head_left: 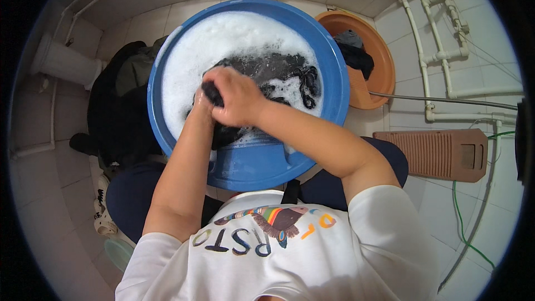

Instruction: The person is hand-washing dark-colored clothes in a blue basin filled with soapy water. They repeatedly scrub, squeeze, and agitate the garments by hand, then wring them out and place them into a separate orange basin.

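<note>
Here, both hands (239, 99) clasp dark cloth (213, 94) (painted lettering (241, 243) marks the shirt (317, 265)).

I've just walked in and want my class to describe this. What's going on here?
A person in a white top has both hands clasped on a bunch of dark cloth, above a blue basin of white suds. More dark fabric lies in the suds. At the right, an orange basin holds dark items, and a brown ridged board lies nearby.
</note>
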`<move>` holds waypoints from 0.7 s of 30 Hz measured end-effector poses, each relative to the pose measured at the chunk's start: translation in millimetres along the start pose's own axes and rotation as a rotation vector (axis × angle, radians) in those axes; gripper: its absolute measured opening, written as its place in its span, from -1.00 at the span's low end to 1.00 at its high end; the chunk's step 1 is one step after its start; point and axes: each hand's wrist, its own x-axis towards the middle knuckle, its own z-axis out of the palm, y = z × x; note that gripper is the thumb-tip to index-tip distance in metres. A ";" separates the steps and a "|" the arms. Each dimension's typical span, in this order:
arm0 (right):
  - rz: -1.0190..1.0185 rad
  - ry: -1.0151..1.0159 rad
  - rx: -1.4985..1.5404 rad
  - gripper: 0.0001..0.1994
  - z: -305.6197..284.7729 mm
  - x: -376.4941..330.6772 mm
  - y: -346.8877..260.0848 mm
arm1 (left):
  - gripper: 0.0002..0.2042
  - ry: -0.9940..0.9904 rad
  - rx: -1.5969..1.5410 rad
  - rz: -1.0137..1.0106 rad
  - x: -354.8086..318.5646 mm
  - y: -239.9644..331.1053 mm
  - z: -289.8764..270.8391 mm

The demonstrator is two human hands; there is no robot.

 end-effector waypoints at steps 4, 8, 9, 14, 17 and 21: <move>-0.071 -0.176 -0.124 -0.58 -7.3 -8.3 -14.5 | -0.66 0.149 0.076 -0.002 -8.5 -6.3 11.6; 0.357 0.088 -0.086 -0.71 -9.1 -13.1 35.6 | -0.62 0.491 0.493 -0.079 -42.6 -1.5 103.6; 0.370 0.077 -0.079 -0.73 -7.8 -11.5 32.3 | -0.63 0.445 0.408 -0.068 -36.5 -4.1 91.8; 0.114 -0.115 0.057 -0.74 2.0 -9.9 -23.0 | -0.63 -0.132 -0.074 -0.020 -9.6 -18.1 -0.7; 0.173 -0.037 0.148 -0.73 5.0 -12.4 11.4 | -0.55 0.096 0.051 -0.070 -12.9 -12.2 26.3; 0.703 0.057 -0.264 -0.65 -36.6 -5.6 96.1 | -0.41 0.338 0.273 -0.182 -32.9 -3.4 98.6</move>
